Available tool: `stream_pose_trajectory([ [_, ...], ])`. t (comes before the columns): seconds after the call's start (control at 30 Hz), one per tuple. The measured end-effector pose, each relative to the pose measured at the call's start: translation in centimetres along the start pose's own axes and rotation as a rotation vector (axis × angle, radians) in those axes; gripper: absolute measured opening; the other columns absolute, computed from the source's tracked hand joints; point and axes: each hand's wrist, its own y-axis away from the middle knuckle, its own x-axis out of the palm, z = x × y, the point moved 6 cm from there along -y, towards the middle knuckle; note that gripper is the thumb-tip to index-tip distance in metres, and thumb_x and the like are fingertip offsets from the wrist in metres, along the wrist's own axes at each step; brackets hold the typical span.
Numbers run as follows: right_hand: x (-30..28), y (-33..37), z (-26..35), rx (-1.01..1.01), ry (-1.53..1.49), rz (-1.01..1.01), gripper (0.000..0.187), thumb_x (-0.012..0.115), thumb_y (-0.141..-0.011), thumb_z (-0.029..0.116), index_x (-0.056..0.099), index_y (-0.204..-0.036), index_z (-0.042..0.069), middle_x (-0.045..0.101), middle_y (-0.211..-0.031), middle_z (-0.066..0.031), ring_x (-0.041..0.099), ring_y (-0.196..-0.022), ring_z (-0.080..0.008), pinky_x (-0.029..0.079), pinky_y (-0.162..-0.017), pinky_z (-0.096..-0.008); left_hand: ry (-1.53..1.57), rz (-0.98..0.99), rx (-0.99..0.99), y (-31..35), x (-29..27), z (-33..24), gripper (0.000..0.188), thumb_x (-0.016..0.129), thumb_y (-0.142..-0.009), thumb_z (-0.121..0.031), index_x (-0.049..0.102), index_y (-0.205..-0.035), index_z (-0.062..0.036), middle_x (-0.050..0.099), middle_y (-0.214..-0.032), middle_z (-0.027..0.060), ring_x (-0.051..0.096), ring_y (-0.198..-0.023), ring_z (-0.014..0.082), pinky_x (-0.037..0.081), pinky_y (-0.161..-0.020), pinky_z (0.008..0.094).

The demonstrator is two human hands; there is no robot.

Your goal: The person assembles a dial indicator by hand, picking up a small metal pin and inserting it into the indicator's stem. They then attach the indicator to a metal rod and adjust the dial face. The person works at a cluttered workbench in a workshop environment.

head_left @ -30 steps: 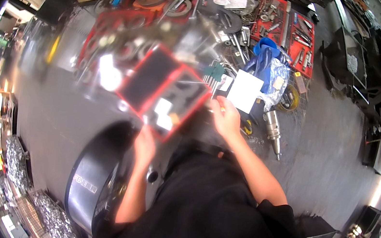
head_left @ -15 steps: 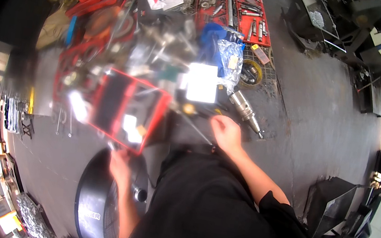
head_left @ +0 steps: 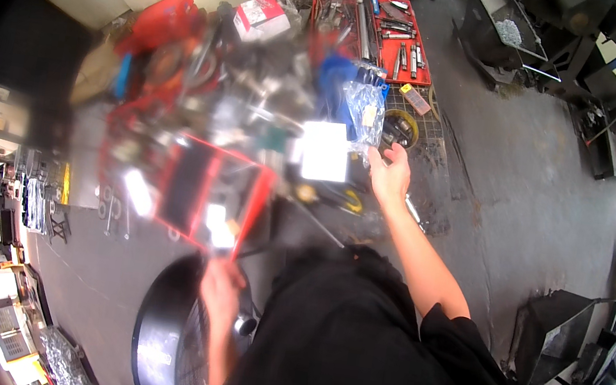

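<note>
My right hand (head_left: 389, 174) is raised over the table's right part with its fingers apart and nothing visible in them. Beside its fingertips are a clear plastic bag (head_left: 366, 114) and a round yellow-rimmed container (head_left: 402, 129) of small metal parts. A metal tool holder (head_left: 413, 210) shows only partly beyond my right forearm. My left hand (head_left: 222, 288), smeared by motion, is just below the near corner of a red-framed case (head_left: 202, 192). Its fingers are too blurred to show whether they hold anything. A bright white sheet-like thing (head_left: 325, 151) lies left of my right hand.
Red trays (head_left: 404, 41) with metal tools lie at the table's far end. A red and white box (head_left: 261, 19) and a red case (head_left: 162, 22) stand far left. A large black drum-shaped fan (head_left: 161, 329) is beside my left arm. Black metal bins (head_left: 551, 337) stand at right.
My right hand has moved up and away from me, from near the tool holder toward the bag and container, and its fingers have spread. My left hand has shifted right and nearer to me.
</note>
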Motion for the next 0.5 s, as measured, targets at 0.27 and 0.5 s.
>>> stream_pose_trajectory([
  [0.27,6.5,-2.5,0.7,0.044,-0.267,0.265,0.042,0.067,-0.088,0.012,0.073,-0.128,0.004,0.079,-0.098,-0.013,0.074,-0.085,-0.0198,0.056,-0.078,-0.0342,0.045,0.098,-0.155,2.0,3.6,-1.5,0.047,0.039,-0.115,-0.034,0.062,-0.089,-0.002,0.062,-0.073,0.0049,0.059,-0.066,0.014,0.047,-0.064,0.0304],
  [0.5,7.8,6.0,6.3,-0.267,-0.194,0.495,0.042,0.067,-0.09,0.015,0.072,-0.131,0.006,0.076,-0.088,-0.0102,0.07,-0.072,-0.017,0.056,-0.072,-0.0337,0.098,0.163,-0.136,1.7,3.3,-1.1,0.05,0.036,-0.117,-0.047,0.056,-0.091,-0.0076,0.058,-0.08,0.0011,0.053,-0.061,0.0071,0.033,-0.051,0.0219],
])
